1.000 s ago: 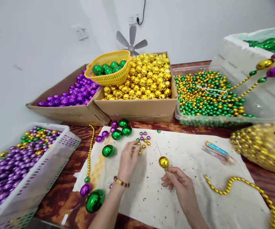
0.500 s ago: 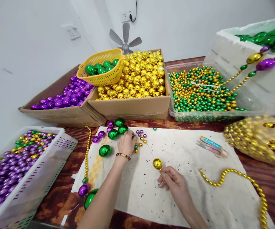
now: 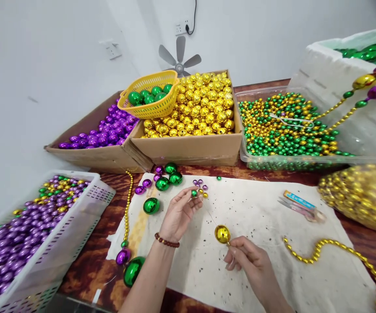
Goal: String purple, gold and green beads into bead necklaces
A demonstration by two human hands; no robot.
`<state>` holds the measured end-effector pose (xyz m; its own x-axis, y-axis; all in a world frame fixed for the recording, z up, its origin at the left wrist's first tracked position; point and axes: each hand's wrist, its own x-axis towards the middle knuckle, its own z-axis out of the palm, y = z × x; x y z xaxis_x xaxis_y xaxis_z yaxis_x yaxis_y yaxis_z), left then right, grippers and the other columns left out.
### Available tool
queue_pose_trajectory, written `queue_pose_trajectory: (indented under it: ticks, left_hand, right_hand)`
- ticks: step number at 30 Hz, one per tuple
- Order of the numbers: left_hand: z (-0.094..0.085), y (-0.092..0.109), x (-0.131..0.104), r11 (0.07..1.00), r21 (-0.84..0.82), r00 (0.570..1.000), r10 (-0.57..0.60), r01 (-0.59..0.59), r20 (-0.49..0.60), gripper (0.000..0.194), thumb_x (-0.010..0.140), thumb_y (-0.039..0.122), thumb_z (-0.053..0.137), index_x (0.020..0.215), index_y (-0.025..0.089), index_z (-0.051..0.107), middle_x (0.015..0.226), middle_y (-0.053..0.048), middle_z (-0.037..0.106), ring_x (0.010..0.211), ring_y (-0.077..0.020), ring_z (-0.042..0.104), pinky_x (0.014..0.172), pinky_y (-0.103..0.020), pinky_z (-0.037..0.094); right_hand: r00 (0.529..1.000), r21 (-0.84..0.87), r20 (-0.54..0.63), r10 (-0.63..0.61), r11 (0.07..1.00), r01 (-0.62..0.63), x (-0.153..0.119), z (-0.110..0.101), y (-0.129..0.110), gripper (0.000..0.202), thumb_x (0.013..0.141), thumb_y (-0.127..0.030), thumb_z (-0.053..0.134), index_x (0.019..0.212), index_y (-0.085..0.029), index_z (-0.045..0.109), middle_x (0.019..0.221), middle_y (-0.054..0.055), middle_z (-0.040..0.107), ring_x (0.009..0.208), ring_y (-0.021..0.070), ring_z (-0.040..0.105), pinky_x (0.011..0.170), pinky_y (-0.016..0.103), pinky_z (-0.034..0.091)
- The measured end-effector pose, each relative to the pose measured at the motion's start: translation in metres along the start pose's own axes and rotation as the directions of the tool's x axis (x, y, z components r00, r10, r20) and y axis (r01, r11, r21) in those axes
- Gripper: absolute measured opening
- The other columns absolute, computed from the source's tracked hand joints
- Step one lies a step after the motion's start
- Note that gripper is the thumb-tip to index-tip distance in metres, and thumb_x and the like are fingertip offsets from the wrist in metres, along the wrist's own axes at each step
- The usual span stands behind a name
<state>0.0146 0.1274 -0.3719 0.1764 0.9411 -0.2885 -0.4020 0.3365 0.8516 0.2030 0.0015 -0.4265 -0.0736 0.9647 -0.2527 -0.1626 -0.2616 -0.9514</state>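
My left hand [image 3: 179, 215], wearing a brown bead bracelet [image 3: 167, 240], is turned palm up with a small green bead [image 3: 194, 193] at its fingertips. A thin thread [image 3: 212, 217] runs from near those fingertips down to a large shiny gold bead [image 3: 222, 234]. Just below that bead, my right hand [image 3: 251, 263] is closed in a pinch on the thread. Small gold beads [image 3: 205, 195] and small purple beads [image 3: 200, 182] lie close to the left fingers. Large green beads [image 3: 151, 205] rest on the white cloth [image 3: 249, 204] to the left.
Cardboard boxes of purple beads [image 3: 93, 138] and gold beads [image 3: 204, 100] stand behind, with a yellow basket [image 3: 132, 111] on top. A white basket [image 3: 86, 204] is at left, a clear tub [image 3: 272, 160] at back right. Scissors [image 3: 297, 208] and a gold bead string [image 3: 334, 243] lie right.
My left hand has turned palm up and moved right and slightly down relative to the cloth, now with a green bead at its fingertips. My right hand keeps its pinch. The view has shifted slightly.
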Motion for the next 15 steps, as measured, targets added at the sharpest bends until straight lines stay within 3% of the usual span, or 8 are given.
queue_pose_trajectory:
  ticks: [4, 15]
  left_hand:
    - [0.0047, -0.0010, -0.0079, 0.975, -0.215, 0.998, -0.059, 0.064, 0.028, 0.024, 0.084, 0.026, 0.066, 0.105, 0.014, 0.065, 0.094, -0.007, 0.067, 0.089, -0.0179, 0.067, 0.082, -0.030, 0.053]
    - [0.0046, -0.0055, -0.0115, 0.981, -0.188, 0.999, -0.046, 0.045, 0.004, 0.021, 0.085, 0.026, 0.065, 0.103, 0.015, 0.064, 0.094, -0.006, 0.068, 0.085, -0.0176, 0.068, 0.086, -0.036, 0.053]
  right_hand:
    - [0.999, -0.052, -0.020, -0.034, 0.998, 0.033, -0.0042, 0.0011, -0.0081, 0.027, 0.090, -0.042, 0.056, 0.078, -0.018, 0.061, 0.066, 0.004, 0.069, 0.055, 0.0158, 0.064, 0.054, 0.025, 0.046]
    - [0.999, -0.117, -0.034, -0.029, 0.993, 0.025, -0.0059, 0.0013, -0.0092, 0.027, 0.089, -0.042, 0.056, 0.078, -0.018, 0.061, 0.066, 0.004, 0.069, 0.055, 0.0165, 0.065, 0.054, 0.025, 0.047]
